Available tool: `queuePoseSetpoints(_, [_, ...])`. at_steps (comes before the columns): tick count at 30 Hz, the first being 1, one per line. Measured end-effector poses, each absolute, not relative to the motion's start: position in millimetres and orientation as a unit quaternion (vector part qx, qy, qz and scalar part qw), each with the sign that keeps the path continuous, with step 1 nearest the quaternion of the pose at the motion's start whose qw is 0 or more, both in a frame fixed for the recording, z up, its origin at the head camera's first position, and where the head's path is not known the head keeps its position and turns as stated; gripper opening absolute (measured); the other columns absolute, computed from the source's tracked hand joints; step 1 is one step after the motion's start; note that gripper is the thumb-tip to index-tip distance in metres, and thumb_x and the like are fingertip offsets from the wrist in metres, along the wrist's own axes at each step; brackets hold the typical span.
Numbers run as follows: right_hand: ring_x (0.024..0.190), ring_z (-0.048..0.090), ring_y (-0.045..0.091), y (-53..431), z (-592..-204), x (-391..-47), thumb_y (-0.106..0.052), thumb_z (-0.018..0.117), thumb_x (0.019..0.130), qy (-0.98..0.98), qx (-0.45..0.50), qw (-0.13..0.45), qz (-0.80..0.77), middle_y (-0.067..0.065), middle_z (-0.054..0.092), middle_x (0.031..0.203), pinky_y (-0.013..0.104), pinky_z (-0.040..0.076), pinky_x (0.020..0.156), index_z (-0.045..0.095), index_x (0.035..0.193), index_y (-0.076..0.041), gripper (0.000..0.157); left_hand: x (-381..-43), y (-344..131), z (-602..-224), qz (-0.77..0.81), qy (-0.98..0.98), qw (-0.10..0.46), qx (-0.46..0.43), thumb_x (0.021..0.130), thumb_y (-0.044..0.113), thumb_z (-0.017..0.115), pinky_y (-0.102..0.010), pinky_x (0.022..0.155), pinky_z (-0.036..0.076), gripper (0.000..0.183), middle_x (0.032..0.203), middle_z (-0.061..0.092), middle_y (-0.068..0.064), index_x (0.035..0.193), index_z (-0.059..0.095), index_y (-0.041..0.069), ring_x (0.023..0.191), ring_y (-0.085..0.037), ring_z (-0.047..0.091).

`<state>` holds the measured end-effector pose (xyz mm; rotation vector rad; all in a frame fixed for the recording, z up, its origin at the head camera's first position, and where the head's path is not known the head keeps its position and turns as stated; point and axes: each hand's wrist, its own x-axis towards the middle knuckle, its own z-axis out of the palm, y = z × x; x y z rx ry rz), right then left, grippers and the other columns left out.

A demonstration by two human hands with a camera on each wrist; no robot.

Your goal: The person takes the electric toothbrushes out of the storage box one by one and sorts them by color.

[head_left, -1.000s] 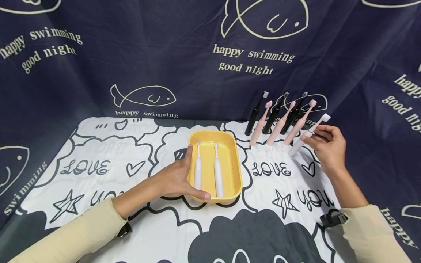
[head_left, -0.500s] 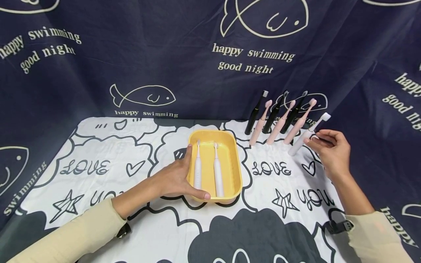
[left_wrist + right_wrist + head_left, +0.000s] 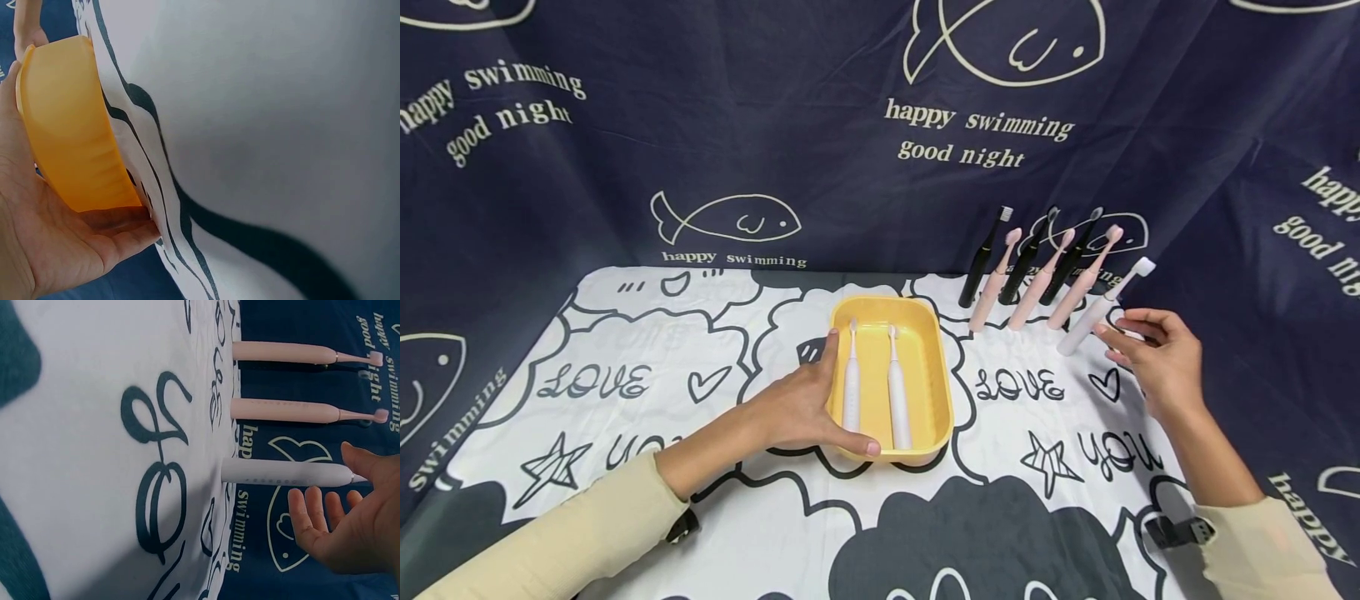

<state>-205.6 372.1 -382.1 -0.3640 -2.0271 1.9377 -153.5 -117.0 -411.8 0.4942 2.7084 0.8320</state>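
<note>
My left hand (image 3: 793,408) holds the near left corner of a yellow plastic tray (image 3: 934,375), thumb on the near rim, fingers along the left wall. Two white electric toothbrushes lie inside, a left one (image 3: 852,392) and a right one (image 3: 898,400), heads pointing away. At the right, a third white electric toothbrush (image 3: 1081,328) stands upright on its base. My right hand (image 3: 1168,362) is beside it; in the right wrist view the thumb is near its neck and the bent fingers (image 3: 300,512) are spread apart from the handle.
Pink electric toothbrushes, among them a left one (image 3: 989,302), stand in a row left of the white one. Black electric toothbrushes (image 3: 976,279) stand behind them. A dark blue curtain (image 3: 820,125) hangs behind the patterned tablecloth (image 3: 640,350).
My right hand has loosened its fingers from the standing white toothbrush and drawn back slightly right and toward me. The toothbrush stays upright. My left hand and the tray have not moved.
</note>
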Motion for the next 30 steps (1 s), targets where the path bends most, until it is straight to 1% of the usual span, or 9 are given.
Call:
queuePoseSetpoints(5, [0.077, 0.077, -0.001, 369.1, -381.9, -201.2, 0.001, 0.091, 0.092, -0.721, -0.100, 0.130, 0.674, -0.013, 0.077, 0.098, 0.020, 0.065, 0.067, 0.066, 0.117, -0.014, 0.039, -153.1, -116.8, -411.0, 0.289, 0.932, 0.133, 0.171, 0.062, 0.090, 0.092, -0.050, 0.111, 0.056, 0.179, 0.156, 0.064, -0.018, 0.180, -0.015, 0.009, 0.132, -0.025, 0.065])
queuePoseSetpoints(10, [0.081, 0.078, -0.002, 363.2, -382.4, -197.7, 0.003, 0.089, 0.094, -0.723, -0.068, 0.117, 0.678, -0.014, 0.079, 0.095, 0.022, 0.065, 0.067, 0.068, 0.116, -0.013, 0.034, -153.1, -116.5, -410.7, 0.292, 0.931, 0.133, 0.173, 0.062, 0.090, 0.092, -0.051, 0.112, 0.056, 0.178, 0.161, 0.061, -0.018, 0.180, -0.014, 0.010, 0.135, -0.026, 0.065])
queuePoseSetpoints(14, [0.079, 0.080, 0.001, 359.5, -382.5, -196.0, 0.004, 0.087, 0.095, -0.718, -0.051, 0.103, 0.687, -0.013, 0.081, 0.093, 0.024, 0.066, 0.067, 0.068, 0.115, -0.010, 0.031, -153.4, -116.1, -411.1, 0.294, 0.930, 0.131, 0.176, 0.062, 0.090, 0.092, -0.050, 0.112, 0.056, 0.178, 0.160, 0.062, -0.018, 0.180, -0.014, 0.009, 0.135, -0.025, 0.065])
queuePoseSetpoints(19, [0.080, 0.081, 0.003, 354.2, -382.1, -195.8, 0.000, 0.087, 0.097, -0.728, -0.047, 0.084, 0.678, -0.013, 0.079, 0.094, 0.024, 0.066, 0.067, 0.067, 0.116, -0.008, 0.029, -153.0, -116.5, -411.6, 0.293, 0.930, 0.131, 0.176, 0.063, 0.090, 0.092, -0.051, 0.112, 0.056, 0.178, 0.158, 0.063, -0.018, 0.180, -0.015, 0.009, 0.134, -0.025, 0.065])
queuePoseSetpoints(26, [0.085, 0.079, 0.000, 344.1, -385.8, -199.7, -0.009, 0.088, 0.099, -0.768, -0.054, 0.058, 0.636, -0.017, 0.075, 0.095, 0.023, 0.066, 0.070, 0.071, 0.112, -0.019, 0.024, -152.3, -117.8, -411.7, 0.298, 0.929, 0.129, 0.179, 0.063, 0.089, 0.093, -0.052, 0.116, 0.055, 0.178, 0.161, 0.062, -0.021, 0.180, -0.015, 0.007, 0.138, -0.027, 0.065])
queuePoseSetpoints(30, [0.085, 0.079, 0.000, 338.7, -388.5, -202.2, -0.011, 0.087, 0.100, -0.780, -0.052, 0.049, 0.621, -0.019, 0.076, 0.095, 0.022, 0.066, 0.071, 0.072, 0.113, -0.017, 0.021, -152.0, -117.4, -411.3, 0.303, 0.927, 0.128, 0.179, 0.064, 0.088, 0.094, -0.051, 0.115, 0.055, 0.178, 0.162, 0.061, -0.020, 0.180, -0.014, 0.008, 0.137, -0.027, 0.065])
